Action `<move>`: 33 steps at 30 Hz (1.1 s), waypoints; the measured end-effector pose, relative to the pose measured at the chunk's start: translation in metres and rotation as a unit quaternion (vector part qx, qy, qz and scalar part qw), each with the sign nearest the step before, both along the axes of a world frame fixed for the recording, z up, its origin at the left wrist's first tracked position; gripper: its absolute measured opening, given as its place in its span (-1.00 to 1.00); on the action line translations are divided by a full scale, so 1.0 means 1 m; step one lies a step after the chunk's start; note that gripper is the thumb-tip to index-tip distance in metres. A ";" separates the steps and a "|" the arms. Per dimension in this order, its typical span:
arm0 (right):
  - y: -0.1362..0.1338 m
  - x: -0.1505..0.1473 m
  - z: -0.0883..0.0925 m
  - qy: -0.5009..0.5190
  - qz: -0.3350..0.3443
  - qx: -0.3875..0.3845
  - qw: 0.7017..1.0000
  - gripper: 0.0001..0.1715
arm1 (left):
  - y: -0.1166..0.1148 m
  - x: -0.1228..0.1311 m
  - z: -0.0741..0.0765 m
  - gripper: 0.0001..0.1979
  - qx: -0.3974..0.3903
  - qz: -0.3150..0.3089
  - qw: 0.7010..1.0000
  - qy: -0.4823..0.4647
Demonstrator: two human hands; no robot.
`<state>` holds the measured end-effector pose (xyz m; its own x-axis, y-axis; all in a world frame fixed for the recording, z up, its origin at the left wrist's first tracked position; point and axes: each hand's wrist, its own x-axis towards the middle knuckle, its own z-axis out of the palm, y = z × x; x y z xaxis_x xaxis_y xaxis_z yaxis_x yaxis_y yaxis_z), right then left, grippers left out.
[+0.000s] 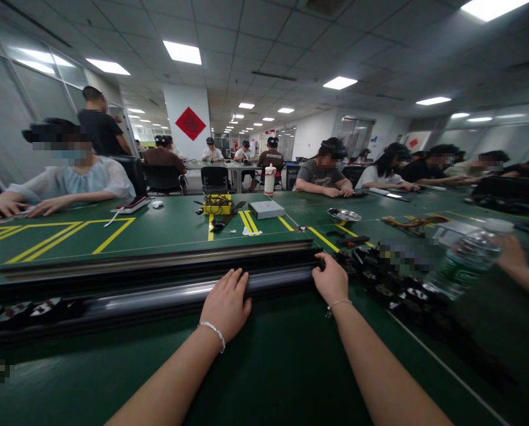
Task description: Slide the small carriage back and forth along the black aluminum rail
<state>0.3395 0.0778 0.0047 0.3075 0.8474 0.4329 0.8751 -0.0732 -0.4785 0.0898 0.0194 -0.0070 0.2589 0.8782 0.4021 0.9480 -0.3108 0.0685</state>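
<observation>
I am working with two bare hands on one tube [158, 297], dark, smooth and glossy, which is lying crosswise on the table in front of me. My left hand [223, 305] is resting on top of its middle stretch, fingers laid out straight, thumb standing apart on the near side, not wrapping round. My right hand [332, 279] is touching the tube's right end with thumb and forefinger bent; I cannot tell whether they are pinching it. Each wrist is wearing one bracelet: a thick, silvery band [213, 334] on the left, a thin chain [338, 305] on the right.

Just beyond the tube, a long straight rail [158, 257] with a pale strip is running alongside. Near the tube's left end, three round pale-faced pieces [18, 310] are sitting in a row. To the right, a heap of black parts [402, 290] is spreading, blurred; one clear plastic bottle [462, 263] is standing behind it, near another person's hand [510, 251].

Farther off, one shiny metal bowl [344, 215], one flat grey box [267, 209], one yellow basket [217, 205] of black cables and one white cup [269, 180] are standing on the smooth green table [273, 367].
</observation>
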 end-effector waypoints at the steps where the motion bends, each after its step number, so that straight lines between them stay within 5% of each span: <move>1: 0.000 0.000 0.000 0.000 0.002 0.001 1.000 -0.58 | 0.000 0.000 0.000 -0.49 0.000 0.001 1.000 0.001; 33: 0.003 0.010 -0.006 -0.013 -0.005 -0.024 1.000 -0.65 | 0.000 0.000 0.000 -0.49 -0.001 -0.004 1.000 -0.005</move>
<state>0.3495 0.0810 -0.0013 0.3051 0.8640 0.4005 0.8863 -0.1038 -0.4512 0.0897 0.0190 -0.0066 0.2620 0.8768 0.4032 0.9449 -0.3180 0.0776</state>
